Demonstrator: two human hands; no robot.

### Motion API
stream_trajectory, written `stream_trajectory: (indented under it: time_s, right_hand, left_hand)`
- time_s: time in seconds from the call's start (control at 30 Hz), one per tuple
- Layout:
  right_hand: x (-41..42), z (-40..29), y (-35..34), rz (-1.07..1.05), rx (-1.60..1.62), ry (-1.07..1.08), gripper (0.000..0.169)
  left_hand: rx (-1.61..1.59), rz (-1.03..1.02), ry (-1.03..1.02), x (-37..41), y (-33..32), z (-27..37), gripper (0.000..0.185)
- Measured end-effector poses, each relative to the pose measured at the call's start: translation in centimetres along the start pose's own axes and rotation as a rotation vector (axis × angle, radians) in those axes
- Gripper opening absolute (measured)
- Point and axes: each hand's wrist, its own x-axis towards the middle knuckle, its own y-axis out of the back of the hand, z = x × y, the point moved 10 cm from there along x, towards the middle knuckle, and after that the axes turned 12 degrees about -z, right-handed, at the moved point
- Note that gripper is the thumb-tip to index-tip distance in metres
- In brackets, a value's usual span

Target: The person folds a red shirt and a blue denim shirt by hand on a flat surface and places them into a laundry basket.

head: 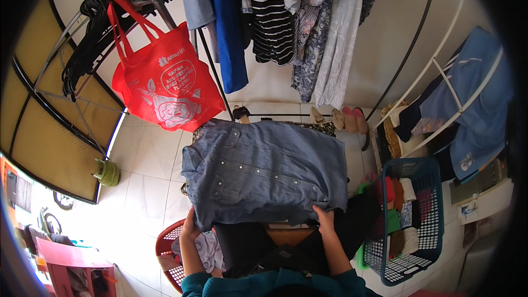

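Note:
A blue denim shirt [268, 169] lies buttoned and spread out before me, its collar towards the left, over a surface with patterned cloth [326, 127] showing at the far edge. My left hand [190, 225] grips the near edge of the shirt by the shoulder end. My right hand [325, 218] holds the same edge near the hem, thumb on top and fingers hidden under the fabric. At my left stands a red plastic basket [167, 237] with crumpled clothes [206, 249]. A dark blue plastic basket [435, 214] on the right holds several rolled or folded garments [408, 214].
Clothes [272, 16] hang from a rack ahead. A red tote bag [169, 78] and black hangers [93, 37] hang at the upper left. Pairs of shoes [354, 119] stand by the wall. A green gas cylinder [108, 172] is on the tiled floor. Garments [474, 90] drape a white frame at the right.

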Motion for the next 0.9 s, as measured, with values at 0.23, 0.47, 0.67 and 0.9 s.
stream_trajectory:
  time_s: [0.23, 0.47, 0.67, 0.9]
  right_hand:
    - [0.7, -6.1, -3.2, -0.182, -0.266, -0.169, 0.066]
    - [3.1, -24.3, -3.2, -0.321, 0.546, 0.142, 0.056]
    - [6.2, -14.7, -2.4, -0.402, 0.241, -0.003, 0.071]
    - [6.1, -11.7, 7.0, 0.407, -0.637, 0.017, 0.105]
  left_hand:
    - [0.074, -0.011, -0.326, 2.8, -4.0, 9.6, 0.046]
    - [-0.001, -0.193, -0.655, -0.1, -11.7, 16.4, 0.056]
    - [0.114, -0.216, -0.458, 2.8, -12.9, 11.7, 0.054]
    - [0.057, -0.106, -0.491, 2.8, -11.1, 10.8, 0.048]
